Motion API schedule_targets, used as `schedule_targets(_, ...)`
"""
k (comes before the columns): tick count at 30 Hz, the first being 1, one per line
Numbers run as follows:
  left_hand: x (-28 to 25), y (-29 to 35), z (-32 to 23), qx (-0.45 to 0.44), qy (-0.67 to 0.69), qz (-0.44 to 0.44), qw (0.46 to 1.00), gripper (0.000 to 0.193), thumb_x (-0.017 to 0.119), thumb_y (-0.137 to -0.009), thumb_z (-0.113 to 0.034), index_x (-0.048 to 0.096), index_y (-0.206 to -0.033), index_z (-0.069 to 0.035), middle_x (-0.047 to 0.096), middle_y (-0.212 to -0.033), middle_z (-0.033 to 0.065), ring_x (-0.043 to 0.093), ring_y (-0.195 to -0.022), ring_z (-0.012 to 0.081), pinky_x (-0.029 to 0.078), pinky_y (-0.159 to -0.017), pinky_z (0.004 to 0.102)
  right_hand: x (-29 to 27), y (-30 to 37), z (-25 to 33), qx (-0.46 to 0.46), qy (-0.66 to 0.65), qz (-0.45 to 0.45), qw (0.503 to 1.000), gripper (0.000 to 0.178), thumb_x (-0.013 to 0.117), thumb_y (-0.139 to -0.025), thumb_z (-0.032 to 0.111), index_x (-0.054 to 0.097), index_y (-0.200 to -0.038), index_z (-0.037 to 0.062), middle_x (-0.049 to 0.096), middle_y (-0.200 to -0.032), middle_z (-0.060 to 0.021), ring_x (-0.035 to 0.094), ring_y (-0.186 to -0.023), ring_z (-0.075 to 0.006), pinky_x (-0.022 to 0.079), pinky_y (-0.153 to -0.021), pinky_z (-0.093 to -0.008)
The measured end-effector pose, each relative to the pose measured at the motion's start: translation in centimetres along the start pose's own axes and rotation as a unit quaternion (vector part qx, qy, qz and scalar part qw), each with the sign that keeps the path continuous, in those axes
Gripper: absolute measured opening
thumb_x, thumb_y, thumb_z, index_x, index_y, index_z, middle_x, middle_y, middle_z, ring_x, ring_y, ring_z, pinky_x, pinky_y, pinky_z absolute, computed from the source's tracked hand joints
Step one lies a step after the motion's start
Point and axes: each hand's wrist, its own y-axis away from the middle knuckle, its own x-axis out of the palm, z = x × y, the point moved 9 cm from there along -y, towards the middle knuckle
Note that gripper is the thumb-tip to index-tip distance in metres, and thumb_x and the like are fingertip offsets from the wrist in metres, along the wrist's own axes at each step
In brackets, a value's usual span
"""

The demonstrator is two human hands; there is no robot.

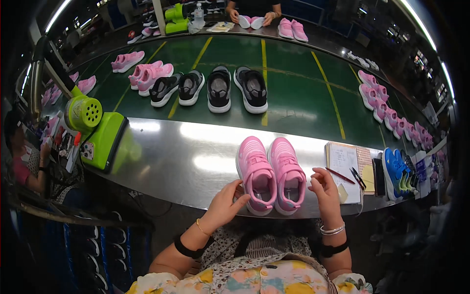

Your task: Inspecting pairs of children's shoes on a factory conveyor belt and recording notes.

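Observation:
A pair of pink sneakers stands upright on the steel worktop before me, toes pointing away; these are the left pink sneaker (255, 176) and the right pink sneaker (287, 176). Beside the left one's heel is my left hand (224, 203), thumb and fingers apart, its fingertips at the shoe's side; whether they press on it is hard to see. My right hand (326, 190) hovers just off the right sneaker's outer side, fingers loosely bent and apart, holding nothing.
Beyond the steel worktop (161, 161) runs a green conveyor belt (293, 93) carrying black sneakers (219, 90) and pink ones. A green machine (105, 142) stands left; a notebook (342, 161), pens and blue sneakers (394, 171) lie right. Across sits another person with shoes.

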Motion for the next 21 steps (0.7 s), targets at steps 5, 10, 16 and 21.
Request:
schedule_targets(5,0.7,-0.5,0.2,-0.042,0.005,-0.042,0.998,0.063,0.062,-0.088,-0.038,0.041,-0.127,0.006,0.052,-0.108,0.0188,0.056,-0.085,0.0233,0.047,-0.080,0.0340,3.1,-0.1,-4.2,0.049,-0.004,0.079,0.996,0.052,0.061,-0.089,0.018,0.041,-0.135,0.0023,0.058,-0.110,-0.0097,0.057,-0.092,-0.0146,0.047,-0.080,-0.0273)
schedule_targets(10,0.2,-2.0,1.5,-0.152,0.127,-0.031,0.980,0.057,0.061,-0.087,-0.024,0.039,-0.132,0.002,0.055,-0.106,0.0151,0.055,-0.082,0.0171,0.047,-0.075,0.0285,3.2,0.2,-5.3,0.076,-0.061,0.031,0.995,0.047,0.056,-0.088,0.010,0.043,-0.133,0.0014,0.060,-0.111,-0.0102,0.061,-0.094,-0.0180,0.048,-0.083,-0.0292)
schedule_targets(16,-0.4,-1.3,1.3,-0.202,0.478,-0.021,0.854,0.049,0.046,-0.084,0.000,0.041,-0.133,-0.001,0.057,-0.114,0.0104,0.059,-0.096,0.0162,0.050,-0.079,0.0277,3.2,1.3,-7.1,0.134,-0.439,-0.004,0.888,0.043,0.047,-0.087,0.005,0.044,-0.130,-0.0006,0.057,-0.118,-0.0118,0.058,-0.104,-0.0198,0.049,-0.087,-0.0320)
schedule_targets(21,0.4,0.3,1.1,-0.203,0.536,-0.023,0.819,0.049,0.042,-0.084,0.002,0.040,-0.133,0.000,0.056,-0.119,0.0118,0.059,-0.101,0.0190,0.050,-0.083,0.0298,4.9,2.2,-6.7,0.138,-0.479,0.023,0.867,0.046,0.042,-0.090,0.008,0.038,-0.136,0.0011,0.053,-0.126,-0.0110,0.055,-0.111,-0.0214,0.045,-0.095,-0.0347)
